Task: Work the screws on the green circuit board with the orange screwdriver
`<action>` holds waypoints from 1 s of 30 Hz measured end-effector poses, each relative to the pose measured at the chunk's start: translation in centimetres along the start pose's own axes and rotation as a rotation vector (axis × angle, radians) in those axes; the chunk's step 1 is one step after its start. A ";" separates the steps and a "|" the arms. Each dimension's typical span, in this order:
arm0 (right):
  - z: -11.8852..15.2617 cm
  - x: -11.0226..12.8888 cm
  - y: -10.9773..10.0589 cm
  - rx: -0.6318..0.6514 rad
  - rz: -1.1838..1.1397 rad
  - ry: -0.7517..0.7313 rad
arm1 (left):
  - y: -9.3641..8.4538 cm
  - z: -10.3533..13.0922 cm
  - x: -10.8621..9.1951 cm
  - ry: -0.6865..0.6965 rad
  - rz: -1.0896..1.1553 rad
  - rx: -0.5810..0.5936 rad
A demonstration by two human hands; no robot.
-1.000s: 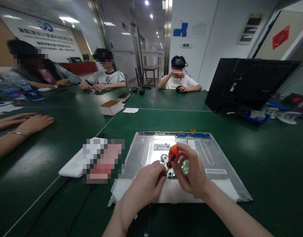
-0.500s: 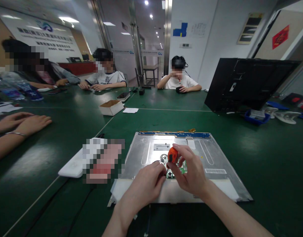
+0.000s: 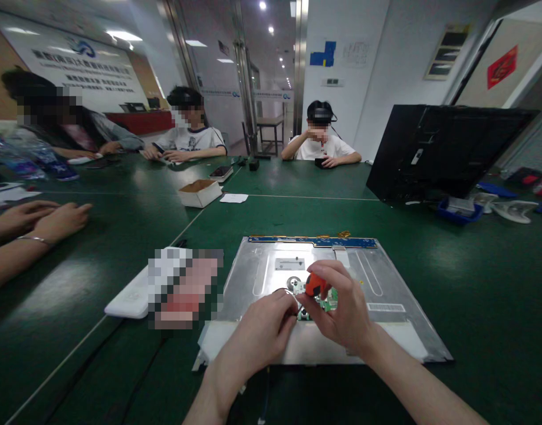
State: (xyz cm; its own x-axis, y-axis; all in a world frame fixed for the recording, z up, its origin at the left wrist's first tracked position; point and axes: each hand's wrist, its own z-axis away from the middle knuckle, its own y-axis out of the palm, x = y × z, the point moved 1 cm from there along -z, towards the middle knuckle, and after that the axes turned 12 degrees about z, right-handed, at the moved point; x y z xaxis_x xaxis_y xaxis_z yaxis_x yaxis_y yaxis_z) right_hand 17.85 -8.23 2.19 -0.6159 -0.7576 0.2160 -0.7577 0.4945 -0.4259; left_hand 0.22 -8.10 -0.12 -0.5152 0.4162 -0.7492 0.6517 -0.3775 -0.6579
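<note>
On the display panel (image 3: pixel 246 283), the circuit board (image 3: pixel 330 301) lies exposed, fastening unclear; over the panel, the right hand (image 3: pixel 347 307) pinches a screwdriver (image 3: pixel 315 285), and the left hand (image 3: pixel 262 326), bunched, hides its grip

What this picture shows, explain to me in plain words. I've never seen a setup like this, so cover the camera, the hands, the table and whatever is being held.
There's no robot: these are a person's bare hands, seen by one camera worn on that person's head, looking forward and down.

The right hand holds an orange-and-black tool, apparently a small screwdriver. The left hand is beside it; its fingertips are too hidden to tell what they grasp.

Under both hands, a flat metal panel with a green circuit board lies on the green table. To its left is a white slab; farther off, an open box. At the right stand a large black casing and a blue tray. Other people sit around the table.
</note>
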 end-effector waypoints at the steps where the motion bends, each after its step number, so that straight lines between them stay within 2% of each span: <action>1: 0.0 0.0 0.0 0.004 0.008 0.001 | 0.0 0.0 0.1 0.003 0.000 -0.003; 6: -0.1 0.1 -0.1 0.045 0.038 0.021 | 0.1 0.0 0.1 0.018 0.001 -0.002; 12: 0.2 0.1 0.0 0.048 -0.045 0.025 | -0.2 -0.1 -0.2 0.000 -0.007 0.016; 22: 0.0 0.0 0.1 -0.004 0.018 0.015 | 0.1 0.2 0.3 0.020 0.010 -0.017; 30: 0.1 0.2 -0.1 0.080 -0.009 0.034 | 0.0 0.0 0.1 0.025 -0.009 0.002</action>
State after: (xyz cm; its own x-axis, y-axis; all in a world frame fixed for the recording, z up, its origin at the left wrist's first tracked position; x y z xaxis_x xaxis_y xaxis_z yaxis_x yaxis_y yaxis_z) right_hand 17.79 -8.43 2.18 -0.6172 -0.7462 0.2496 -0.7444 0.4509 -0.4926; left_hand 0.16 -8.04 -0.25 -0.5069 0.4406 -0.7409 0.6458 -0.3751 -0.6650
